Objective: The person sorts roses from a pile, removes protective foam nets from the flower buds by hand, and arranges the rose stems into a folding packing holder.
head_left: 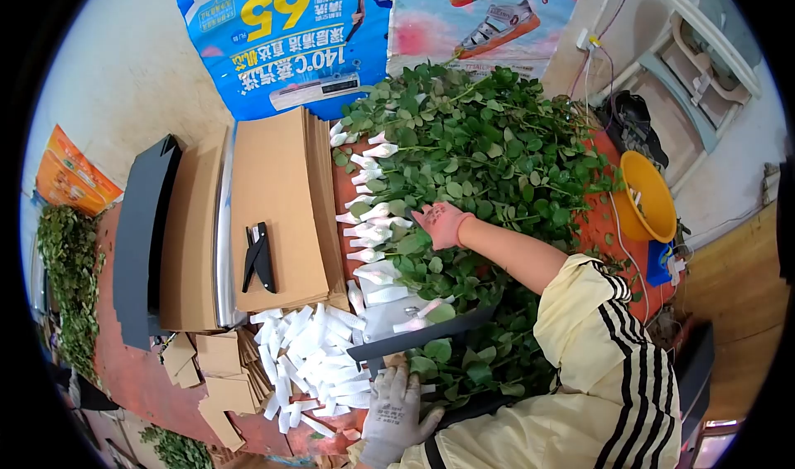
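Note:
Rose stems with green leaves (472,146) lie across the red table, their pale pink buds in white sleeves (368,230) lined up on the left side. Among them, my right hand (443,224) in a pink glove has its fingers closed on a rose just behind the sleeved heads. My left hand (394,419), in a printed grey-white glove, lies back up with its thumb spread, its fingertips at a small brown cardboard piece (396,359). Right above it, a black sheet (426,336) stands slanted, with sleeved roses behind it and leafy stems in front.
Loose white sleeves (310,361) are heaped left of my left hand. A black stapler (259,258) lies on stacked brown cardboard (281,187). Black sheets (145,245) and small cardboard pieces (224,374) are further left. At right are a yellow basin (648,195) and cables.

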{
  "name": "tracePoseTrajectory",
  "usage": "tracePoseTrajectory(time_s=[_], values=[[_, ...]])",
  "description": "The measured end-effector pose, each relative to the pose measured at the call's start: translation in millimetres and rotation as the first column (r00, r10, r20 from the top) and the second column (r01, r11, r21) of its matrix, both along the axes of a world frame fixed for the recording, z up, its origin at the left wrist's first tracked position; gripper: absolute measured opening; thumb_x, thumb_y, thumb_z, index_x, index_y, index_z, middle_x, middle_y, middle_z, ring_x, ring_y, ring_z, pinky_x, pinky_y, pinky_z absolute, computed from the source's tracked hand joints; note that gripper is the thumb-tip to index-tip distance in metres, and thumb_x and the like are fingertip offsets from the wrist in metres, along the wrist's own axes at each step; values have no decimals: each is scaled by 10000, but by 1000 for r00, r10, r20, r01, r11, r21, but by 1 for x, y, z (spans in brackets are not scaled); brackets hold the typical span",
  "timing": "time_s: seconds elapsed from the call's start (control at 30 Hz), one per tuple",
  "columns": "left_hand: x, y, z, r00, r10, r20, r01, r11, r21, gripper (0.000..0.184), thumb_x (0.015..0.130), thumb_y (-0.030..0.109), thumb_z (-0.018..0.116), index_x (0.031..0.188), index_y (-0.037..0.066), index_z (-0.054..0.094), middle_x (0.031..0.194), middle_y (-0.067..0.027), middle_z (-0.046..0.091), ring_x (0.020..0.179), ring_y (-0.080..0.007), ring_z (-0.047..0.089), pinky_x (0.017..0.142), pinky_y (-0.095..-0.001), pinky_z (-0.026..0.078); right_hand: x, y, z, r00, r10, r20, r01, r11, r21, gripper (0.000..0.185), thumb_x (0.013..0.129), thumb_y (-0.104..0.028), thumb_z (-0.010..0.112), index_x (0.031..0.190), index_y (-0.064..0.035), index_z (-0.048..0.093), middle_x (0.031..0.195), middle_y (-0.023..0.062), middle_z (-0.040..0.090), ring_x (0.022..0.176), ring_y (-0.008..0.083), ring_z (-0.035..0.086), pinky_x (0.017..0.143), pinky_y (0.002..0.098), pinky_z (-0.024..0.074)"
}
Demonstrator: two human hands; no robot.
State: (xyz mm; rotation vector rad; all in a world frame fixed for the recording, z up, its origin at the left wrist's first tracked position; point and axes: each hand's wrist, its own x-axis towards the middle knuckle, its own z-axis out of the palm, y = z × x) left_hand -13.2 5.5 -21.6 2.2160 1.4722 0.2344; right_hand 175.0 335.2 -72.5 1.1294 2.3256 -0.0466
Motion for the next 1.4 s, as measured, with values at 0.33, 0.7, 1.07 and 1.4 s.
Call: tracePoseTrajectory(time_s=[0.33,0.7,1.07,1.4], values=[[1,0,4,999,15,35,-15,1000,-3,724,714,484,640,1191,-46,516,1335,-264,387,1227,-431,360,1005,-514,300,47,25,94,717,-98,-690,162,986,29,563,685,-290,682,1182,-66,543,1147,181,583,1088,318,543,954,361,423],[-2,-5,33,994,-71,84,47,964,261,669,690,435,683,1150,-30,542,1236,-237,473,1120,-428,457,946,-509,363,121,-1,188,258,3,-966,546,824,149,491,711,-54,668,1183,-21,538,1094,143,624,1000,231,597,876,304,446],[96,234,106,395,396,829,325,784,-529,929,863,320,619,1430,5,-46,1460,-207,184,1321,-291,293,1082,-466,242,139,-18,183,202,59,-978,557,814,164,551,705,-168,720,1200,-28,525,1116,161,594,1047,327,552,942,379,423],[189,302,77,-126,570,812,392,780,-487,360,876,255,597,1192,99,527,1141,-50,593,1004,-226,581,888,-429,474,159,-51,135,519,77,-851,415,848,330,989,672,-479,717,1379,24,243,1403,203,280,1314,332,267,1097,419,216]])
